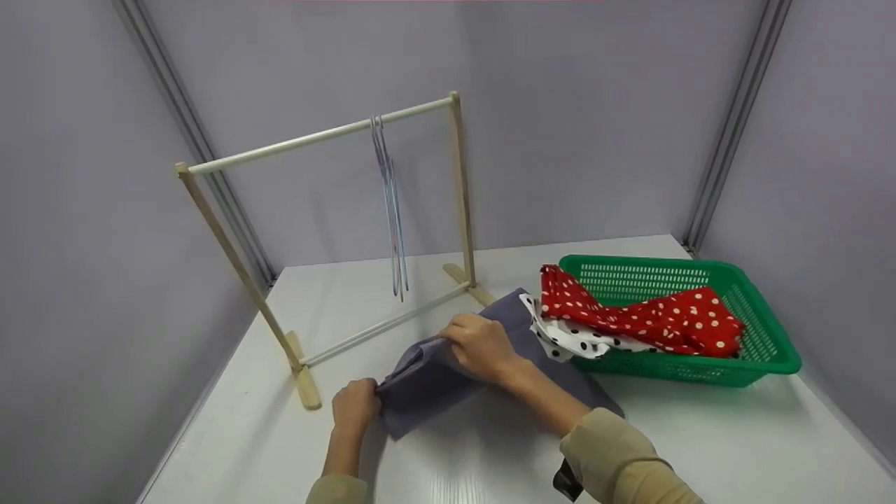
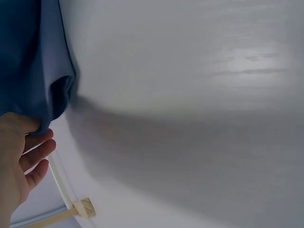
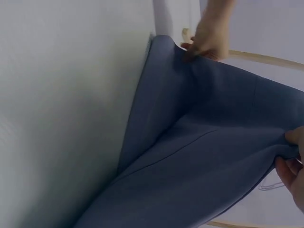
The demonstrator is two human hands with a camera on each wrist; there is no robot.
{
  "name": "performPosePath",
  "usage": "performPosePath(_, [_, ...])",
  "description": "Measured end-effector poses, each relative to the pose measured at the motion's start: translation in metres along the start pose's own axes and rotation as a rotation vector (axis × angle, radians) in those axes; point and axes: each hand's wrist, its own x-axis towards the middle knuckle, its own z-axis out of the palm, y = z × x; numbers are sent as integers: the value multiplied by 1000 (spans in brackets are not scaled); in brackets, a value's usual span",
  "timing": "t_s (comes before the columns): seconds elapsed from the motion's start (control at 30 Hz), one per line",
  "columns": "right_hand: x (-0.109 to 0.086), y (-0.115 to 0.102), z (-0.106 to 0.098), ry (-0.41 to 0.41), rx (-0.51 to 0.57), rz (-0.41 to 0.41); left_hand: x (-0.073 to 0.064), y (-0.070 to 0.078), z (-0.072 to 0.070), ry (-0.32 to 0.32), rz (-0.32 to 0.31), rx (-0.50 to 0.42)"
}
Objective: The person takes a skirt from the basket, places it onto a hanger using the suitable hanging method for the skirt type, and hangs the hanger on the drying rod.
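Note:
A piece of dark blue-grey cloth [image 1: 437, 388], probably a garment, stretches between both hands over the white table. My left hand [image 1: 355, 404] pinches one end of its upper edge; in the left wrist view the thumb and index finger [image 2: 46, 136] grip the fabric while the other fingers curl loosely. The right hand [image 1: 483, 346] pinches the same edge farther along, with the cloth draping down in folds below, as the right wrist view shows [image 3: 190, 161]. Its far part lies on the table, beside the green basket and partly behind the right forearm.
A wooden rack [image 1: 322, 135] stands at the back left, with several thin hangers [image 1: 393, 210] on its top bar. At the right, a green plastic basket [image 1: 763, 329] holds red polka-dot cloth [image 1: 672, 322] and white black-dotted cloth [image 1: 574, 341] that hangs over its left rim.

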Motion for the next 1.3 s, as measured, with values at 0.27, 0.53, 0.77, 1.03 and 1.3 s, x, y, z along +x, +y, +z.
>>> performPosePath(0.27, [11, 11, -28, 154, 14, -23, 5, 5, 2, -78, -58, -61])
performPosePath(0.53, [0, 18, -47, 156, 25, -96, 35, 9, -24, -16, -206, -169])
performPosePath(0.77, [-26, 6, -36, -28, 72, -222, 70, 18, -59, 145, -156, -435])
performPosePath(1.03, [-60, -25, 2, -431, 196, -194, 80, 11, -74, 176, 23, -502])
performPosePath(1.3, [-85, -42, 43, -730, 324, -108, 54, -17, -65, -189, 18, -123])
